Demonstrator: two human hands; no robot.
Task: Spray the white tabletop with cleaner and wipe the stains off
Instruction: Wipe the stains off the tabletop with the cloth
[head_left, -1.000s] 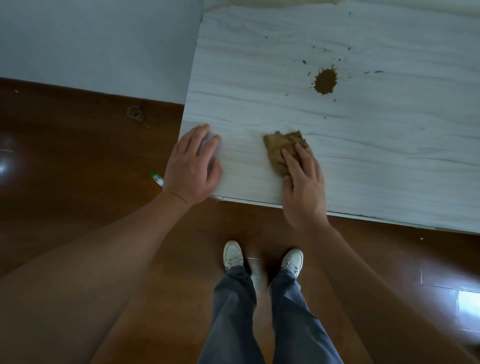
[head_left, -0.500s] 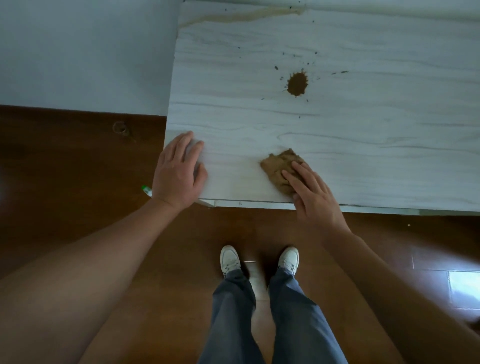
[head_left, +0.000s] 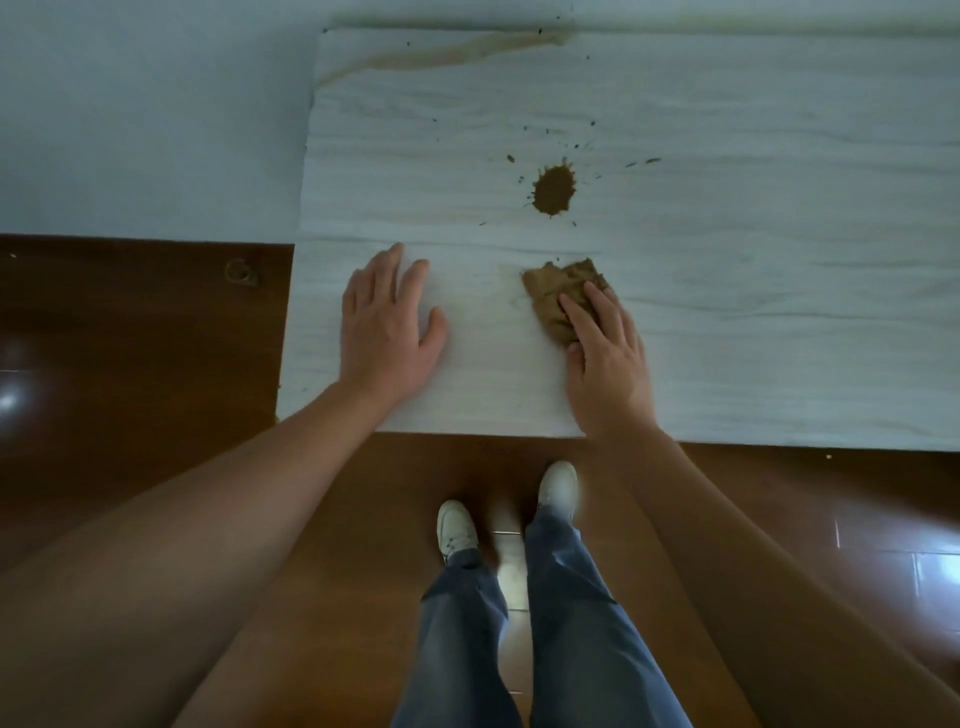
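Cloth, brown and crumpled, lay on the white counter near its front edge, pressed under the straight fingers of the right grip. The left grip rested flat and spread wide, holding nothing, apart from the cloth. A dark stain sat beyond the cloth, and a pale streak ran along the far edge.
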